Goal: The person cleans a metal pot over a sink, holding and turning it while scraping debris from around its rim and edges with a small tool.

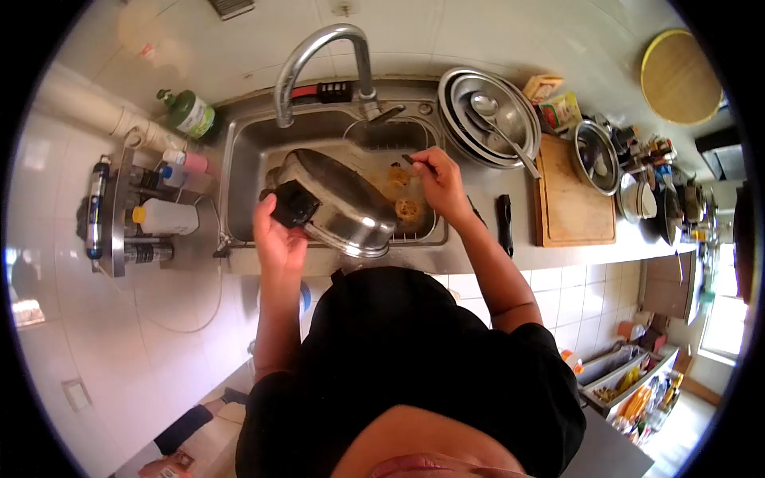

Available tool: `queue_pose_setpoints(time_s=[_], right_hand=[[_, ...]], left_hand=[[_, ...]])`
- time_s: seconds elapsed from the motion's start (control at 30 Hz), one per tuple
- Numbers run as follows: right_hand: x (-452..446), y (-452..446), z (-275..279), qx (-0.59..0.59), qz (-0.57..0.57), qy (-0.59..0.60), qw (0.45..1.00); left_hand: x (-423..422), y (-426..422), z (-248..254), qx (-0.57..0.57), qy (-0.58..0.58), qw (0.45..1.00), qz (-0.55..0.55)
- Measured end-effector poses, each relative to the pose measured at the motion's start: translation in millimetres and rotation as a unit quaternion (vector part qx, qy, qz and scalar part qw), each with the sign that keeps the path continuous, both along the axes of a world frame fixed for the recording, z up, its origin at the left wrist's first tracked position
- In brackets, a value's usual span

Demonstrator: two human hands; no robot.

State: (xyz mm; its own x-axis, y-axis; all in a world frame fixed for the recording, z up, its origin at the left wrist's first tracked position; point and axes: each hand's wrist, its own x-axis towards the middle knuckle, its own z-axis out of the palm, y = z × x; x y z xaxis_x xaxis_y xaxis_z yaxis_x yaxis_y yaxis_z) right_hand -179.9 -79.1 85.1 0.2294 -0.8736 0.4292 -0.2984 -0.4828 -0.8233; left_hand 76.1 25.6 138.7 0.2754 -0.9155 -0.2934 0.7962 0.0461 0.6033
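My left hand is closed around the black side handle of a shiny metal pot. The pot is tipped on its side over the steel sink, its outer wall and base edge towards me. To the right of the pot, my right hand is closed in a pinch above the sink. A small dark end sticks out between its fingers, too little of it to name. Below that hand, brownish food scraps lie in the sink. The curved faucet arches over the back of the basin; no water stream shows.
Nested steel bowls with a ladle stand right of the sink. Beyond are a cutting board, a steel basin and a black-handled tool. A green pump bottle and a bottle rack are left. Another person's hand shows bottom left.
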Motion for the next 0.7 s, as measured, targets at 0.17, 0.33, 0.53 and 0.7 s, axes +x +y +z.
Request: queue_pose_setpoints(time_s=[0.17, 0.33, 0.53, 0.7], right_hand=[[15.3, -56.7, -20.5, -0.107, 0.018, 0.054, 0.993], [39.5, -138.5, -69.3, -0.225, 0.029, 0.181, 0.957], [57.5, -165.4, -95.2, 0.010, 0.015, 0.337, 0.941], [52.3, -160.8, -114.3, -0.026, -0.021, 0.290, 0.956]], left_hand=[[45.2, 26.2, 8.1, 0.014, -0.038, 0.995, 0.090], [75.8, 6.0, -11.6, 0.053, -0.011, 0.989, 0.136], [93.0, -54.3, -66.0, 0.039, 0.040, 0.984, 0.166], [87.8, -92.4, -71.6, 0.069, 0.058, 0.976, 0.199]])
